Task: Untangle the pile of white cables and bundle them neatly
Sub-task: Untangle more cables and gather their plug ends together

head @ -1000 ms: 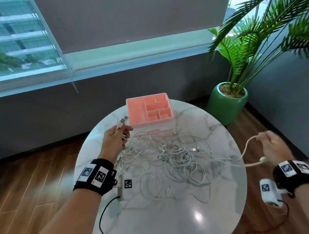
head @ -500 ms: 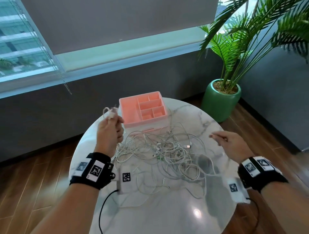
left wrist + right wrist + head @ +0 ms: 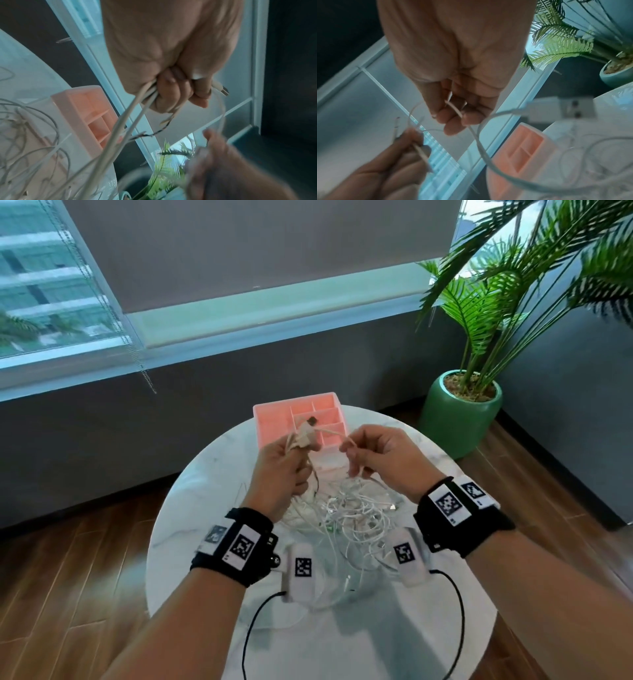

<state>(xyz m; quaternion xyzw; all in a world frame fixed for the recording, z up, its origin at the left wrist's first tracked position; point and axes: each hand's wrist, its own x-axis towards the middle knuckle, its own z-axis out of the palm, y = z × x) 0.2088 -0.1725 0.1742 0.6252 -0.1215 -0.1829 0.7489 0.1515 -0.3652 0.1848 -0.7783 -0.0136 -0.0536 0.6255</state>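
Note:
A tangled pile of white cables [image 3: 349,515] lies on the round marble table [image 3: 205,508]. My left hand [image 3: 287,460] is raised above it and grips folded strands of one white cable [image 3: 130,108], whose USB plug [image 3: 306,436] [image 3: 221,89] sticks out past the fingers. My right hand [image 3: 373,453] is close beside it, at the same height, and pinches a stretch of white cable [image 3: 455,109] between thumb and fingers [image 3: 452,128]. A strand [image 3: 330,433] runs between the two hands. Other strands hang down into the pile.
A pink compartment tray [image 3: 274,419] stands at the table's far edge, just behind my hands. A palm in a green pot [image 3: 459,416] is on the wooden floor to the right. A grey wall and window lie beyond.
My right hand came in from far right to just beside my left hand and now pinches the cable there. Both hands have risen toward the tray, the left still gripping its cable.

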